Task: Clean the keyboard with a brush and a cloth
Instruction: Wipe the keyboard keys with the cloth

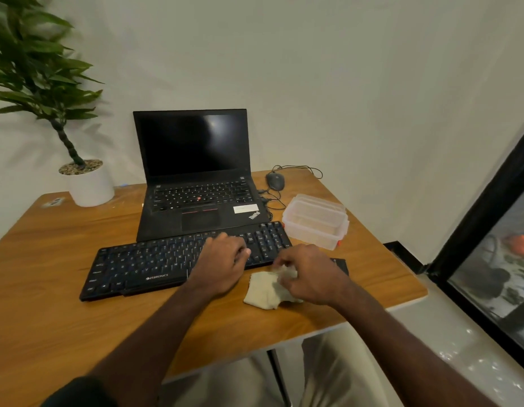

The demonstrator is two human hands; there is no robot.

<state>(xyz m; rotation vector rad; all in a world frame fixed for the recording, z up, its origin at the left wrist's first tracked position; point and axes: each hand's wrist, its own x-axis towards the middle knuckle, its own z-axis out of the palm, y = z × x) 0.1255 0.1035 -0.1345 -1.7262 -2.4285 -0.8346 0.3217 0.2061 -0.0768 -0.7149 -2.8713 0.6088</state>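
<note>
A: Start at the hands. What is the right hand (pixel 306 274) doing?

B: Its fingers are curled down onto the cloth (pixel 268 290), pinching the top of it. I'd judge it is gathering the cloth for wiping. The cloth is pale, soft and crumpled, lying on the worktop (pixel 64 259) just in front of the keyboard's right end.

A: And the left hand (pixel 222 261)?

B: It lies over the right-middle part of the keyboard (pixel 155 264), fingers loosely bent, holding nothing that I can see. Probably it steadies the board so it won't slide on the smooth wood-grain top.

A: Describe the keyboard.

B: Long, flat, black plastic with low keys, set at a slant across the worktop, close to the person's edge.

A: Any brush?

B: I can't pick one out. A dark strip pokes out beyond the right hand; I cannot tell what it is.

A: What lies further out?

B: An open black laptop (pixel 196 171) just behind the keyboard, a clear plastic box (pixel 315 220) to its right, a wired mouse (pixel 275 181) beyond, and a potted plant (pixel 81 177) at the far left.
</note>
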